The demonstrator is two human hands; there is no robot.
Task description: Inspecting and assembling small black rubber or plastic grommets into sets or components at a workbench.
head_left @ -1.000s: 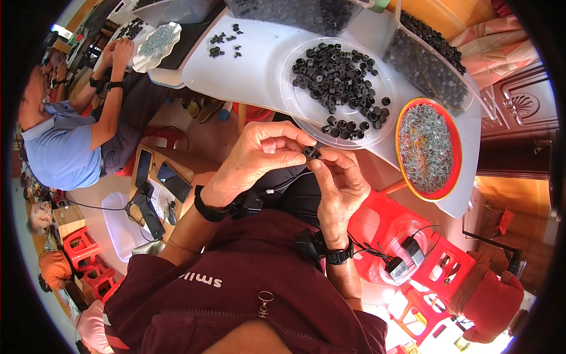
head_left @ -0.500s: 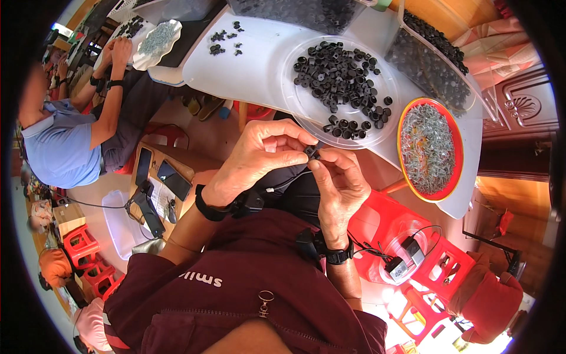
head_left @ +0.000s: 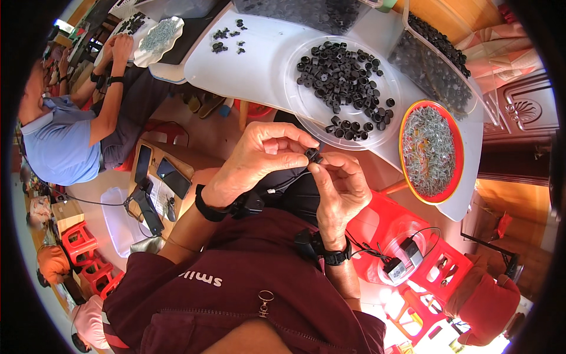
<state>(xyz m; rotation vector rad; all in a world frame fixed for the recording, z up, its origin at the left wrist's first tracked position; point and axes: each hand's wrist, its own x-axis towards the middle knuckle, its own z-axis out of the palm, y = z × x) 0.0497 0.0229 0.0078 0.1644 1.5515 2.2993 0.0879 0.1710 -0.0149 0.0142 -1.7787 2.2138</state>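
Between my two hands, over my lap, is a small black plastic part (head_left: 313, 155). My left hand (head_left: 262, 154) pinches it between thumb and fingertips from the left. From the right, my right hand (head_left: 342, 180) has its thumb and forefinger closed at the same part. The fingertips hide much of it. Just beyond, many black round plastic caps (head_left: 339, 76) lie heaped in a clear round tray (head_left: 288, 97) on the white table. An oval red bowl with a yellow rim (head_left: 406, 159), full of small metal screws or pins (head_left: 430, 150), stands to the right.
Clear bins of black parts (head_left: 433, 74) stand at the table's back and right. Small black pieces (head_left: 221, 46) lie at the table's far left. A person in a blue shirt (head_left: 62, 141) sits at the left. A red stool (head_left: 377, 227) with cables and chargers is beside my right arm.
The black part has turned slightly between my fingertips. Both hands stay almost in the same place.
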